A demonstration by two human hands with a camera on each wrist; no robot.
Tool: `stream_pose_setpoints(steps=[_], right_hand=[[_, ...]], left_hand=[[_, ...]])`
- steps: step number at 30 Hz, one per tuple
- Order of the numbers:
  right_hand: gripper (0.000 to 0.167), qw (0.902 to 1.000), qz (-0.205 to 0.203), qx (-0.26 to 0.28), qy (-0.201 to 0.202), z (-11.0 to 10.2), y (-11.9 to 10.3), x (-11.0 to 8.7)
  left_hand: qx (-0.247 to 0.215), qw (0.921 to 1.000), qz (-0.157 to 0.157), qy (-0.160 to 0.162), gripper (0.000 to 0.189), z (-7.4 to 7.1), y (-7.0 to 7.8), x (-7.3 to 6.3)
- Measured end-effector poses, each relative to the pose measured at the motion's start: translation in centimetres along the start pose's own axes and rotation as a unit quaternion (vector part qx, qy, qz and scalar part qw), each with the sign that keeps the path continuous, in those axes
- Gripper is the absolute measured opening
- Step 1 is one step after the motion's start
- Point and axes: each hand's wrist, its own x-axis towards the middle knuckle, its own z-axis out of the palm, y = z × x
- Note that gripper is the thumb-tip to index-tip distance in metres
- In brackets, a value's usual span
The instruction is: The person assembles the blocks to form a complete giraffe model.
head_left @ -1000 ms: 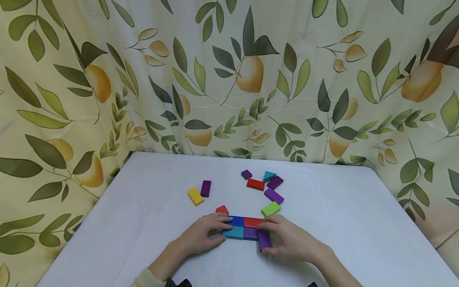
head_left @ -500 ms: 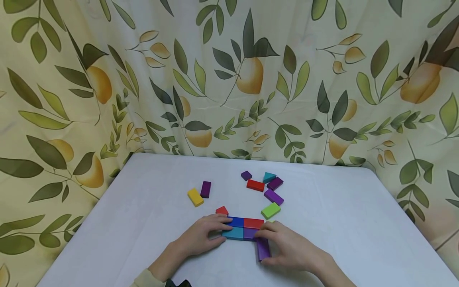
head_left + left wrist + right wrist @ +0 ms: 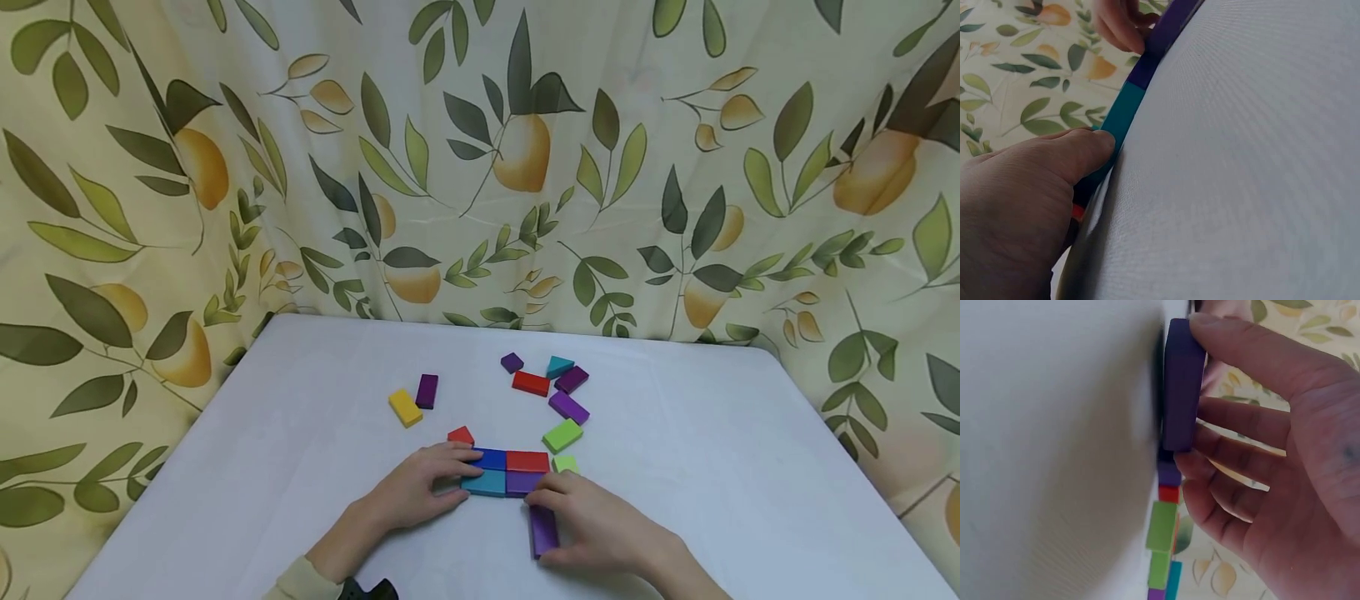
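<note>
Gently, I'd square up the purple block (image 3: 543,533) the right hand's (image 3: 600,523) fingers pinch; the left hand's (image 3: 420,487) fingers, loosely extended, should just steady the teal block (image 3: 487,483).

A white table (image 3: 262,467) bears 2 touching rows, a blue rectangular block (image 3: 493,459) and red rectangular block (image 3: 527,461) behind a teal rectangular block (image 3: 487,483) and purple rectangular block (image 3: 520,483); 2 lime-green blocks (image 3: 562,435) lie near on the right.
</note>
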Motion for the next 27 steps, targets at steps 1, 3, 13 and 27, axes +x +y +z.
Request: stream_pose_setpoints(steps=[1, 3, 13, 27], right_hand=[[0.057, 1.0, 0.002, -0.001, -0.004, 0.09, -0.05, 0.08], [0.058, 0.9999, 0.008, 0.002, -0.012, 0.21, -0.14, 0.2], [0.078, 0.9982, 0.054, 0.028, -0.006, -0.17, 0.32, -0.26], [0.097, 0.9947, 0.088, 0.046, -0.025, -0.15, 0.1, 0.02]], left_hand=[[-0.001, 1.0, 0.0, 0.001, 0.036, 0.01, 0.0, -0.02], [-0.001, 1.0, -0.001, 0.002, 0.036, 0.04, 0.02, -0.04], [0.002, 1.0, 0.003, 0.002, 0.036, -0.08, 0.07, -0.05], [0.013, 0.9999, 0.0, 0.0, 0.036, -0.11, 0.3, -0.03]])
